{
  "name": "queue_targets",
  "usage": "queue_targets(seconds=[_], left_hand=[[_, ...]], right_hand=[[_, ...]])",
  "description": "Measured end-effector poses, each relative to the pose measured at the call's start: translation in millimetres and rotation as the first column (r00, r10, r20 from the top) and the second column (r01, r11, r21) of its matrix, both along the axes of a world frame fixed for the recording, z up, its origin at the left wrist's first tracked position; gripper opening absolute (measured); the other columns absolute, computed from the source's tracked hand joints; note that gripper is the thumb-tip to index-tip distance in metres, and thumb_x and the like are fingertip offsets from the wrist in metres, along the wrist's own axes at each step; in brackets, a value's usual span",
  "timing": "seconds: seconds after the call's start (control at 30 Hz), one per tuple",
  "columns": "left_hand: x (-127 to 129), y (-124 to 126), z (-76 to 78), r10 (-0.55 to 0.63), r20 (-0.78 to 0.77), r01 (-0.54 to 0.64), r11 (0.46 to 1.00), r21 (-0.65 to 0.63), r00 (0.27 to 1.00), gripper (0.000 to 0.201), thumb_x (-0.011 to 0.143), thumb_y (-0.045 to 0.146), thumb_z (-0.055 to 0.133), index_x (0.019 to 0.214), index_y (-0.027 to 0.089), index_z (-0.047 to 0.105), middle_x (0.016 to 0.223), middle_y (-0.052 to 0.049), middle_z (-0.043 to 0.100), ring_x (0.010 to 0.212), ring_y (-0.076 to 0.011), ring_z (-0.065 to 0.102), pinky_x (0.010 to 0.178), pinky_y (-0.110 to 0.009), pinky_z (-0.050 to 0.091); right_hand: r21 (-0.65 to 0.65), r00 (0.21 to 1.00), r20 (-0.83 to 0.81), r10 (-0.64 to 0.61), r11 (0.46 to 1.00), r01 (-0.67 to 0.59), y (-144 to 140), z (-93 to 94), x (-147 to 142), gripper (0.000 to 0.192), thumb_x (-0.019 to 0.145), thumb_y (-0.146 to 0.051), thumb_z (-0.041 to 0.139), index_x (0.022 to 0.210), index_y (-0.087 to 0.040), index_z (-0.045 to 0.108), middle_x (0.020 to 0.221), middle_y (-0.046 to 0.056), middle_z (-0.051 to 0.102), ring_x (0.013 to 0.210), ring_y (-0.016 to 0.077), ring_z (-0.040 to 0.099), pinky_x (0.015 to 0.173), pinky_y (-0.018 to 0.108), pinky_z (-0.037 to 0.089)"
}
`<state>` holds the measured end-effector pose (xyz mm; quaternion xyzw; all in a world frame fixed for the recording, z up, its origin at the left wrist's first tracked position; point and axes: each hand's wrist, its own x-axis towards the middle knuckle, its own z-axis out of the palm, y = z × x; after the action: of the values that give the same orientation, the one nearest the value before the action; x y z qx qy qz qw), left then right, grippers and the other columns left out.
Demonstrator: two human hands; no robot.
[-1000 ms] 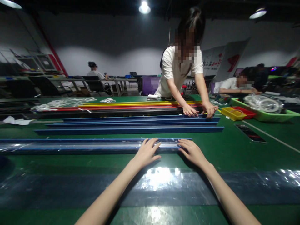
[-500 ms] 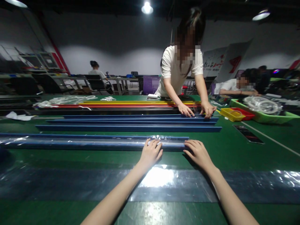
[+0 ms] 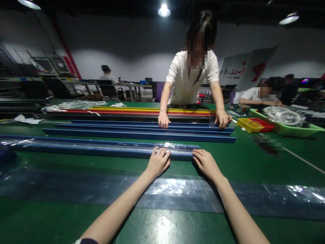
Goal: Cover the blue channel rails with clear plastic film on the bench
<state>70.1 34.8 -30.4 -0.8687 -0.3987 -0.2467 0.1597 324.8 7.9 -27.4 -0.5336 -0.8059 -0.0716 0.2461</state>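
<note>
Channel (image 3: 76,146), blue and glossy, lies across green table (image 3: 254,166). Left hand (image 3: 157,162) on it, fingers spread; right hand (image 3: 207,163) at its right end. Whether either grips: cannot tell. Both placed much as before. Change: co-worker's hand (image 3: 164,120) shifted leftward over blue strips (image 3: 137,133), now well apart from their other hand (image 3: 222,118).

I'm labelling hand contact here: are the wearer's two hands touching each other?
No, the left hand and right hand are apart, with a stretch of the blue channel visible between them.
</note>
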Motion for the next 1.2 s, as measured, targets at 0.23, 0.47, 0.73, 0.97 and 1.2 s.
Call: queue_targets(seconds=[0.23,0.47,0.73,0.97,1.2], left_hand=[[9,1,3.4,0.042,0.045,-0.042,0.999,-0.003,0.998,0.028,0.086,0.03,0.039,0.101,0.018,0.059,0.102,-0.009,0.061,0.098,-0.022,0.052,0.1,-0.044,0.026],[16,0,3.1,0.065,0.064,-0.064,0.998,-0.009,0.996,0.028,0.084,0.03,0.041,0.1,0.018,0.06,0.104,-0.01,0.06,0.099,-0.0236,0.051,0.098,-0.045,0.028],[14,-5,-2.7,0.003,0.037,-0.003,1.0,0.005,0.999,0.035,0.084,0.027,0.041,0.117,0.019,0.052,0.116,-0.01,0.056,0.11,-0.0228,0.047,0.1,-0.043,0.027],[14,-3,-4.6,-0.017,0.053,0.018,1.0,-0.025,0.998,0.033,0.085,0.026,0.041,0.115,0.02,0.052,0.113,-0.008,0.058,0.106,-0.0219,0.048,0.099,-0.043,0.027],[13,-1,-5.3,-0.018,0.071,0.022,0.998,-0.053,0.997,0.032,0.086,0.026,0.039,0.114,0.019,0.052,0.11,-0.008,0.059,0.103,-0.0213,0.049,0.093,-0.039,0.032]], right_hand=[[-0.013,0.999,0.001,-0.052,0.999,0.052,-2,2.0,7,0.03,0.087,-0.028,0.039,0.106,-0.02,0.061,0.111,0.008,0.061,0.104,0.0209,0.051,0.088,0.038,0.039],[-0.036,0.998,-0.022,-0.066,0.997,0.065,-3,-1.9,7,0.031,0.085,-0.025,0.039,0.109,-0.02,0.058,0.112,0.009,0.06,0.104,0.0209,0.051,0.087,0.037,0.039],[-0.001,0.997,-0.037,-0.07,0.998,0.07,-3,-2.5,8,0.031,0.085,-0.026,0.038,0.108,-0.02,0.058,0.114,0.009,0.06,0.105,0.0212,0.052,0.088,0.039,0.039],[0.015,0.995,-0.07,-0.078,0.997,0.079,0,-8.8,11,0.03,0.087,-0.027,0.037,0.104,-0.02,0.06,0.11,0.007,0.062,0.102,0.0202,0.054,0.088,0.038,0.04],[-0.014,0.986,-0.162,-0.038,0.999,0.037,4,-14.2,11,0.031,0.087,-0.027,0.037,0.104,-0.019,0.061,0.109,0.007,0.063,0.103,0.0198,0.056,0.09,0.038,0.041]])
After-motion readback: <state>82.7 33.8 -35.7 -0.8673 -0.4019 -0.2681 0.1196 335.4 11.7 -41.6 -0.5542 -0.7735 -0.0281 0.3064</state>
